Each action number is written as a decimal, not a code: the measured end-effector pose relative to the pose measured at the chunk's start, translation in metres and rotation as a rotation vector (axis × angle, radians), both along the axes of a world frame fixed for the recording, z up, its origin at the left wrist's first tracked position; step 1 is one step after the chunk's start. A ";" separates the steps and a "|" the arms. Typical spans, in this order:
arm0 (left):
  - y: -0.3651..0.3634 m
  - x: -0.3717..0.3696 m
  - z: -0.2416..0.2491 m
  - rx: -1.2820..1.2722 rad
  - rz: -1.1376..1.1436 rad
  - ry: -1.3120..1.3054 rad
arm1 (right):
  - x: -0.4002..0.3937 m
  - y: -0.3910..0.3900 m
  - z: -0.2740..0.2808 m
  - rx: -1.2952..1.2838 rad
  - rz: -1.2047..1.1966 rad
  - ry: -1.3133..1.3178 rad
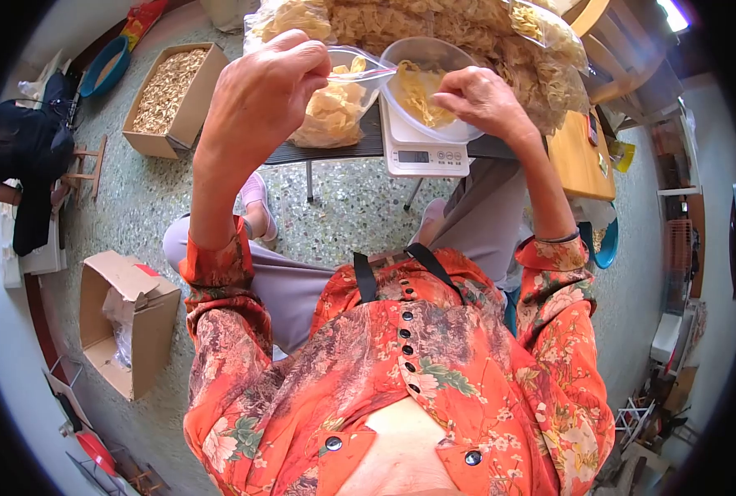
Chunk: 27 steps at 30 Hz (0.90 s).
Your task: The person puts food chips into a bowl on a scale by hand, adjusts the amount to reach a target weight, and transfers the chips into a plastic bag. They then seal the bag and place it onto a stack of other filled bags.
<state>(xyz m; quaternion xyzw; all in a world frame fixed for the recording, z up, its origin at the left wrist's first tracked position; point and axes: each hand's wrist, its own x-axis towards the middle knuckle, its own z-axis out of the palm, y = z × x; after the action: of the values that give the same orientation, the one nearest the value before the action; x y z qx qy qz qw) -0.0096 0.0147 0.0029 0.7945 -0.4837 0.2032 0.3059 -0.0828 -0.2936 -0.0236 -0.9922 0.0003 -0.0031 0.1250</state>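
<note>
My left hand (260, 97) is closed in a pinch on the top edge of a clear zip bag (335, 112). Thin, pale yellow dried pieces fill much of the bag, which rests at the table edge. Beside it, a translucent plastic bowl (464, 58) sits on a white digital scale (413, 159), whose display is too small to read. More yellow dried strips (421, 95) lie inside the bowl. Over the bowl's right side is my right hand (490, 101), fingers curled together; whatever they may hold is hidden.
Large clear bags of dried pieces (467, 26) crowd the back of the dark table (297, 155). A wooden stool (578, 161) stands at right. On the floor at left are a cardboard box of brown pieces (169, 87) and an open carton (149, 331) holding plastic.
</note>
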 end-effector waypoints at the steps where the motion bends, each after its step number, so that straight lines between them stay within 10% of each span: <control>1: -0.001 0.000 0.001 0.002 -0.006 0.000 | 0.003 0.006 -0.001 0.000 -0.031 0.021; 8: -0.001 0.000 0.001 0.012 0.006 0.017 | 0.006 0.013 -0.011 -0.051 -0.071 -0.011; 27: -0.001 0.001 0.000 -0.006 -0.029 -0.018 | -0.010 0.058 0.046 0.805 0.068 -0.559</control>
<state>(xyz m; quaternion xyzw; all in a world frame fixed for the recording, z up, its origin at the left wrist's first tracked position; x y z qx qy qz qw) -0.0083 0.0134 0.0030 0.7846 -0.4973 0.2073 0.3068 -0.0924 -0.2358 0.0219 -0.8257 -0.0644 -0.2650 0.4939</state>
